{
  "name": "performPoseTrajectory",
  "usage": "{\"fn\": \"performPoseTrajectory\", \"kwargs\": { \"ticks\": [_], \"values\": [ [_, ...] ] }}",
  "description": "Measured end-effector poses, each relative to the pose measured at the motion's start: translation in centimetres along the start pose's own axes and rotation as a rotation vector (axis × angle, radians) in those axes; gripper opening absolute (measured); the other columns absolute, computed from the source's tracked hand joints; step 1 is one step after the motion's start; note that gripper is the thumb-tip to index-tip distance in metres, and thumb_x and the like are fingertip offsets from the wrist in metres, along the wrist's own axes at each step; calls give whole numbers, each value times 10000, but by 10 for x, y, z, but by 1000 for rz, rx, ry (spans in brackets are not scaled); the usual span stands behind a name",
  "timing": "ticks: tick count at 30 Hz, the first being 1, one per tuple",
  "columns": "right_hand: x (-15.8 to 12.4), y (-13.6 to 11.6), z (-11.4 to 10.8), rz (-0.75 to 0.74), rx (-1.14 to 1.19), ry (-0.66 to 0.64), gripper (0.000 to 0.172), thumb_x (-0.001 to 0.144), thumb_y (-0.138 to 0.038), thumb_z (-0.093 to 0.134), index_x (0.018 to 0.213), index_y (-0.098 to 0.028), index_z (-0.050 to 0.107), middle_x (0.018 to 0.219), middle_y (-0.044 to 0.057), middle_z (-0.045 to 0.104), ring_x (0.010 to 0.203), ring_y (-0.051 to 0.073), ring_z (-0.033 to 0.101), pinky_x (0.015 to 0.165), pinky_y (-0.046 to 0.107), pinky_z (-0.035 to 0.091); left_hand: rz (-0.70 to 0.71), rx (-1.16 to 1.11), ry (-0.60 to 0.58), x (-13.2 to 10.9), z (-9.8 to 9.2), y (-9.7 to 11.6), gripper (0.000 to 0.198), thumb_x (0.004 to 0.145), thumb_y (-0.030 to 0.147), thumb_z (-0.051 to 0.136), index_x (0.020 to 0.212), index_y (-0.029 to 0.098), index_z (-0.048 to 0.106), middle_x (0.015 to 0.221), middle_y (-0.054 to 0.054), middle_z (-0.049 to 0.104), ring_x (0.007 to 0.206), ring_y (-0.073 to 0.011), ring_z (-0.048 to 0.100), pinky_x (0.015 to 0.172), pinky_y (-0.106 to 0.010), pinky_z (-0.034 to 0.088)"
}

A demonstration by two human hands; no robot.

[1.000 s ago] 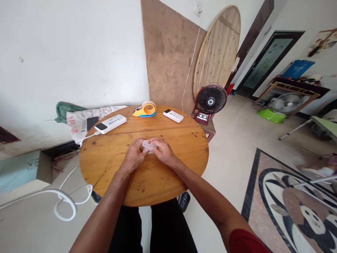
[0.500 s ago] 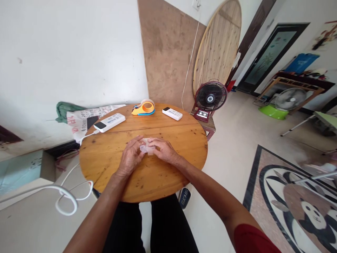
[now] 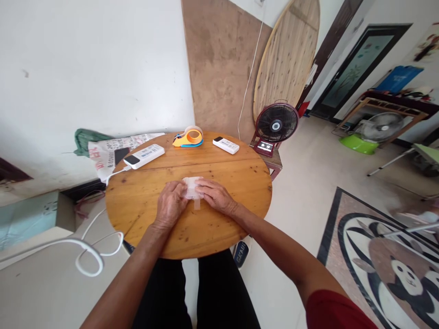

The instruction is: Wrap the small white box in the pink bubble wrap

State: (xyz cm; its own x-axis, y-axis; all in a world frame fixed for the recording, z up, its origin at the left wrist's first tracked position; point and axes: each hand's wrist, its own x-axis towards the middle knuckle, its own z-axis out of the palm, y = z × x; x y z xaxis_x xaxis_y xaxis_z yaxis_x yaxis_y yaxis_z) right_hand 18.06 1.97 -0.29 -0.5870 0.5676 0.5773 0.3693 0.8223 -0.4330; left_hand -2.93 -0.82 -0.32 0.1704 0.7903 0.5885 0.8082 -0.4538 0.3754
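A small, whitish, half-see-through packet (image 3: 192, 187) lies before me on the round wooden table (image 3: 137, 201). From its near edge a short strip of clear tape (image 3: 196, 204) sticks out toward me. My left hand (image 3: 171, 199) is closed on the packet's left side, thumb and bent forefinger at the edge. On the opposite side my right hand (image 3: 216, 195) grips the right edge, its fingers together over the top. The packet's contents cannot be made out, and its underside is hidden.
Along the table's far side are an orange tape dispenser (image 3: 188, 138), a white device with a black end (image 3: 226, 145) and a larger white device (image 3: 144, 156) with a white cable (image 3: 116, 172). A fan (image 3: 277, 124) stands on a stool beyond the right edge.
The packet, bunched between my fingers before, now lies flatter and spread wider, its tape strip showing at the near edge. My hands have moved slightly apart. The view has shifted a little.
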Motion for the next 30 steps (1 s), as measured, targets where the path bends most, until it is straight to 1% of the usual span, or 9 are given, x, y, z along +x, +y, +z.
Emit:
{"fn": "performPoseTrajectory", "kwargs": {
  "ticks": [5, 8, 13, 15, 18, 22, 25, 27, 30],
  "values": [
    [1, 2, 1, 30, 68, 31, 281, 923, -165, 473, 1109, -195, 682, 1323, 111, 608, 1279, 181, 534, 1100, 390, 428, -1, -18, 22, 1, 1, 1, 72, 759, 173, 562, 822, 204, 580, 1162, -129, 625, 1036, -278, 607, 849, -401, 523],
    [2, 2, 1, 44, 84, 44, 281, 918, -155, 462, 1091, -195, 680, 1303, 107, 623, 1253, 173, 556, 1086, 389, 439, -13, -68, 10, 0, 3, 1, 91, 772, 197, 576, 862, 204, 562, 1193, -122, 630, 1084, -264, 611, 894, -383, 516],
    [3, 1, 0, 52, 95, 48, 278, 916, -146, 456, 1077, -201, 675, 1296, 99, 629, 1261, 168, 550, 1088, 383, 438, 25, -124, -13, 3, 7, -3, 517, 758, 208, 586, 1268, 203, 500, 1417, -139, 507, 1317, -294, 472, 1070, -460, 415],
    [3, 1, 0, 51, 103, 40, 279, 918, -151, 450, 1077, -194, 675, 1302, 111, 623, 1264, 177, 548, 1093, 396, 431, 90, -132, -63, 4, 9, -5, 568, 756, 192, 567, 1319, 210, 489, 1444, -133, 487, 1353, -299, 435, 1107, -485, 373],
    [4, 0, -1, 44, 103, 37, 283, 924, -156, 435, 1072, -172, 676, 1298, 137, 622, 1259, 190, 550, 1093, 408, 429, 97, -95, -64, 4, 12, -6, 508, 774, 209, 555, 1281, 192, 543, 1381, -147, 547, 1282, -297, 507, 1072, -468, 411],
    [3, 1, 0, 63, 106, 42, 281, 921, -155, 443, 1075, -191, 675, 1303, 118, 619, 1263, 182, 546, 1095, 398, 427, -24, 5, -26, 1, 13, -2, 451, 786, 231, 558, 1235, 191, 579, 1278, -141, 609, 1163, -286, 575, 974, -405, 471],
    [3, 3, 2, 64, 103, 46, 271, 919, -158, 460, 1079, -203, 673, 1308, 103, 618, 1262, 173, 547, 1095, 382, 429, -121, 86, -29, -1, 10, 2, 308, 795, 284, 577, 1085, 199, 638, 995, -114, 677, 967, -282, 621, 841, -372, 502],
    [3, 4, 2, 53, 101, 51, 268, 917, -156, 462, 1077, -201, 672, 1307, 104, 620, 1262, 172, 547, 1091, 379, 432, -126, 122, -47, -1, 7, 3, 232, 798, 312, 583, 985, 195, 653, 854, -103, 651, 899, -295, 610, 815, -391, 497],
    [2, 3, 2, 43, 104, 61, 277, 913, -143, 455, 1078, -192, 672, 1305, 110, 621, 1261, 174, 548, 1090, 379, 431, -111, 94, -12, 0, 5, 4, 352, 775, 334, 617, 1086, 172, 622, 979, -135, 629, 996, -328, 582, 898, -456, 476]
  ]
}}
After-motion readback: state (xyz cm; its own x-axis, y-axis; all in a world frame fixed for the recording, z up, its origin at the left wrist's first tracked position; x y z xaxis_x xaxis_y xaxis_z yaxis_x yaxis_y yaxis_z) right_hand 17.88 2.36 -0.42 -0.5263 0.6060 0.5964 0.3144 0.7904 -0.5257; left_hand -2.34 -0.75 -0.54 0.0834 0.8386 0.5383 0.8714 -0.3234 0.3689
